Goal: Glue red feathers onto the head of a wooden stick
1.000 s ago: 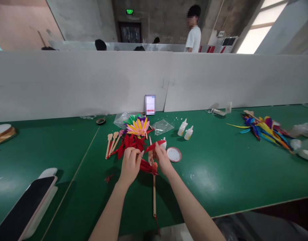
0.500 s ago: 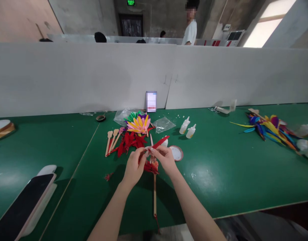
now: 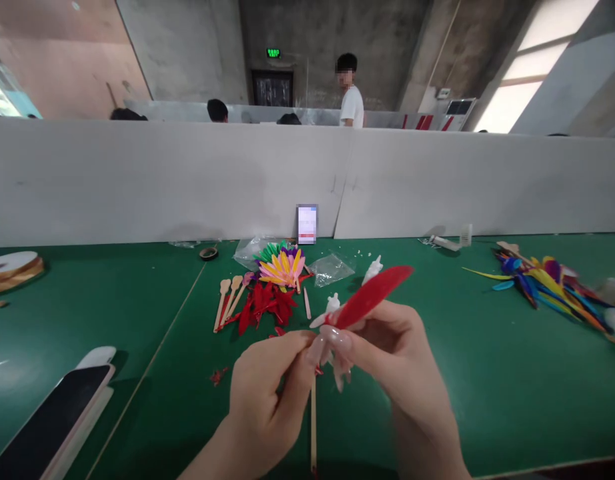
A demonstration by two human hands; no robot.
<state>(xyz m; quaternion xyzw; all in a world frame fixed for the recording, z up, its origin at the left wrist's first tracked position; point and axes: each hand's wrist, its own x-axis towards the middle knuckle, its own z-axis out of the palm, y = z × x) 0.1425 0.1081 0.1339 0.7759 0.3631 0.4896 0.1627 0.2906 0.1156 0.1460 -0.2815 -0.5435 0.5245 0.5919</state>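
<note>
Between thumb and fingers, my right hand (image 3: 397, 353) pinches a red feather (image 3: 375, 293) near its white quill end. My left hand (image 3: 275, 380) is closed beside it, its fingertips meeting the right hand's at the feather's base; whatever it grips is too small to make out. Under both hands, a wooden stick (image 3: 313, 427) lies on the green table, its upper end mostly covered. Behind them are a pile of red feathers (image 3: 267, 305), a fan of yellow and pink feathers (image 3: 282, 268) and several wooden sticks (image 3: 222, 301).
Glue bottles (image 3: 372, 270) stand behind my right hand. A small phone (image 3: 307, 224) leans on the white partition (image 3: 187, 180). Black tape (image 3: 208, 253) and a large dark device (image 3: 52, 420) are at left, colourful feathers (image 3: 552, 280) at right. A person (image 3: 352, 103) is beyond the partition.
Both hands have come up closer to the camera, bringing the red feather with them. The view has tilted upward. Beyond the partition, the person has shifted left.
</note>
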